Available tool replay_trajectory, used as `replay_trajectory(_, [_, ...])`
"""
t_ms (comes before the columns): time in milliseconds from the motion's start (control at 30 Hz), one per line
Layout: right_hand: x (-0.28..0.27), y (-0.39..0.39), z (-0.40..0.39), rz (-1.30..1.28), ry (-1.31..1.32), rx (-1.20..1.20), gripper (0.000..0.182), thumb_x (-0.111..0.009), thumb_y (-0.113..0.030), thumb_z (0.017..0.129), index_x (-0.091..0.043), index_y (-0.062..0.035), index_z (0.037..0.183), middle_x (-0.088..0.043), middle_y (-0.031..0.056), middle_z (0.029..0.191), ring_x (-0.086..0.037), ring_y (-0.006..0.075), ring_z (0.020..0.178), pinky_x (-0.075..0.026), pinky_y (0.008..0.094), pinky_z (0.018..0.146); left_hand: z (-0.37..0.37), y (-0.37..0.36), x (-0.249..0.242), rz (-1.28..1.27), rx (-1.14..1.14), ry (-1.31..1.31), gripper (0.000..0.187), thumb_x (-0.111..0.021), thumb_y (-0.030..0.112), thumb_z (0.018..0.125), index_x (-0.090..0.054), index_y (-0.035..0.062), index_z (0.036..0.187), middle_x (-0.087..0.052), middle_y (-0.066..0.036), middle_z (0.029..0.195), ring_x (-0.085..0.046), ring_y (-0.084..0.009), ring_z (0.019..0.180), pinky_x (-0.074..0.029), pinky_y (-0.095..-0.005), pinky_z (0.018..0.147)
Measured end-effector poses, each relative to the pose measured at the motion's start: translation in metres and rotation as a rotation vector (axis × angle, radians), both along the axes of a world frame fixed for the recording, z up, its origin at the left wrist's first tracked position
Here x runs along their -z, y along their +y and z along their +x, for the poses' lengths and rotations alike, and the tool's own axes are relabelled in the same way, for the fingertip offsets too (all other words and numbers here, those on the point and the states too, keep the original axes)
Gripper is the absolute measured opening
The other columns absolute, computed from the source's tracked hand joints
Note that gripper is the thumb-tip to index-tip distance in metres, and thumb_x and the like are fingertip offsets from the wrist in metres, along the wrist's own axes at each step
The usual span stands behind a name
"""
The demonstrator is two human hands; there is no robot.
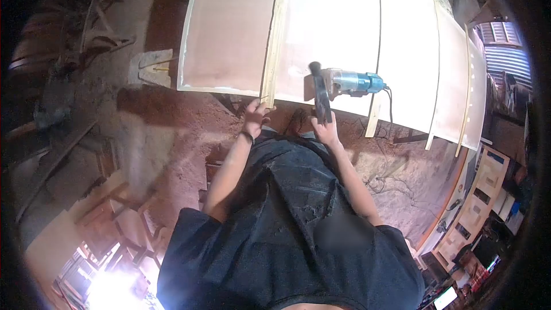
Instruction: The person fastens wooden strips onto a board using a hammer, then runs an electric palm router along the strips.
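Note:
My left hand (pixel 254 119) is at the near end of a pale wooden strip (pixel 275 46), its fingers closed on the strip's edge. The strip lies lengthwise across a large light panel (pixel 229 34) and sticks out slightly past its near edge. In my right hand (pixel 327 131) is a dark hammer (pixel 322 97), gripped low on the handle, head pointing away from me over the panel. Just right of the hammer, a teal and silver corded power tool (pixel 357 82) lies on the panel, partly covered by the hammer.
More wooden strips cross the panel, one (pixel 373 116) ending beyond its near edge. A cord (pixel 391 109) hangs from the power tool. Reddish dusty ground (pixel 189 149) lies below. Wooden furniture (pixel 123 218) stands at lower left, a wooden frame (pixel 473 204) at right, and a person (pixel 475 270) at lower right.

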State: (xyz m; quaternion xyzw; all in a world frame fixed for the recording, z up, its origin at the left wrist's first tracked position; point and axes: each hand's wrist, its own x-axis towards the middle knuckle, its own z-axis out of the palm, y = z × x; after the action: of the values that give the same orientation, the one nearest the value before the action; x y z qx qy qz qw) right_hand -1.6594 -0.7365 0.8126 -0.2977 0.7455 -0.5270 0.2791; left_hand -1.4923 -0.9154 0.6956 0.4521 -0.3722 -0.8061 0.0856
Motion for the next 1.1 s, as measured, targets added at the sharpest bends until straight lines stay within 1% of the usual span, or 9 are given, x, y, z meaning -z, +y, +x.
replay_trajectory(100, [0.000,-0.001,0.002,0.156,0.049,-0.112,0.026,-0.062,-0.016,0.083,-0.060,0.0041,0.099,-0.049,0.0126,0.064,-0.051,0.0189,0.064,-0.046,0.0369,0.062,-0.001,-0.001,0.001,-0.013,0.001,0.001,0.025,-0.052,0.019,0.104,-0.060,0.0057,0.124,-0.069,-0.005,0.112,-0.072,-0.0166,0.099,-0.049,-0.0232,0.056])
replay_trajectory(200, [0.000,-0.007,0.000,0.233,0.043,-0.320,0.023,-0.064,-0.019,0.084,-0.057,0.0015,0.092,-0.052,0.0210,0.066,-0.055,0.0334,0.061,-0.047,0.0416,0.063,-0.002,-0.002,0.008,-0.021,0.019,-0.047,0.026,-0.052,0.020,0.104,-0.059,0.0050,0.125,-0.069,-0.006,0.112,-0.072,-0.0171,0.098,-0.049,-0.0233,0.054])
replay_trajectory(233, [0.000,-0.009,0.001,0.232,0.082,-0.354,0.022,-0.064,-0.020,0.084,-0.056,0.0005,0.089,-0.055,0.0243,0.070,-0.055,0.0435,0.066,-0.047,0.0450,0.064,-0.002,-0.003,0.010,0.007,0.026,-0.036,0.027,-0.052,0.020,0.105,-0.059,0.0044,0.125,-0.069,-0.007,0.111,-0.072,-0.0173,0.098,-0.048,-0.0235,0.053])
replay_trajectory(333, [0.001,-0.012,0.005,0.285,0.051,-0.378,0.023,-0.064,-0.021,0.084,-0.056,0.0002,0.090,-0.055,0.0250,0.071,-0.056,0.0455,0.069,-0.047,0.0463,0.065,-0.002,-0.001,0.013,-0.012,-0.002,-0.042,0.026,-0.052,0.019,0.105,-0.059,0.0040,0.125,-0.068,-0.007,0.112,-0.072,-0.0176,0.098,-0.048,-0.0237,0.053])
replay_trajectory(567, [-0.008,-0.006,-0.002,0.180,-0.002,-0.170,0.027,-0.064,-0.020,0.088,-0.057,0.0042,0.096,-0.047,0.0200,0.066,-0.046,0.0290,0.059,-0.044,0.0412,0.062,-0.005,-0.006,0.005,-0.002,0.048,-0.079,0.021,-0.054,0.022,0.104,-0.060,0.0103,0.120,-0.069,-0.001,0.111,-0.071,-0.0164,0.104,-0.046,-0.0233,0.058])
replay_trajectory(667, [-0.008,-0.003,-0.009,0.231,0.046,-0.160,0.027,-0.064,-0.021,0.088,-0.058,0.0044,0.094,-0.047,0.0200,0.065,-0.046,0.0293,0.058,-0.043,0.0411,0.061,-0.002,-0.007,-0.002,-0.022,0.081,-0.076,0.021,-0.054,0.023,0.104,-0.060,0.0100,0.120,-0.070,-0.001,0.111,-0.071,-0.0166,0.104,-0.046,-0.0233,0.059])
replay_trajectory(833, [-0.010,-0.005,-0.004,0.315,0.033,-0.260,0.028,-0.066,-0.026,0.087,-0.061,0.0009,0.094,-0.054,0.0236,0.068,-0.055,0.0380,0.063,-0.046,0.0451,0.064,0.000,-0.009,0.004,0.004,0.048,-0.008,0.024,-0.054,0.018,0.104,-0.061,0.0023,0.120,-0.069,-0.005,0.108,-0.073,-0.0188,0.100,-0.049,-0.0242,0.055])
replay_trajectory(900, [0.001,-0.009,0.001,0.347,0.078,-0.338,0.031,-0.065,-0.030,0.088,-0.063,-0.0011,0.097,-0.059,0.0259,0.072,-0.062,0.0425,0.070,-0.049,0.0485,0.068,-0.003,-0.008,0.003,-0.010,0.065,-0.061,0.022,-0.054,0.018,0.104,-0.061,0.0065,0.121,-0.069,-0.003,0.110,-0.072,-0.0185,0.102,-0.047,-0.0246,0.058])
replay_trajectory(1100, [0.032,-0.016,0.013,0.544,0.180,-0.397,0.036,-0.062,-0.037,0.089,-0.064,-0.0037,0.103,-0.066,0.0268,0.081,-0.065,0.0469,0.084,-0.051,0.0543,0.077,-0.004,-0.006,0.003,-0.071,0.062,-0.085,0.024,-0.048,0.011,0.105,-0.060,0.0014,0.123,-0.070,-0.009,0.110,-0.074,-0.0196,0.095,-0.051,-0.0257,0.054])
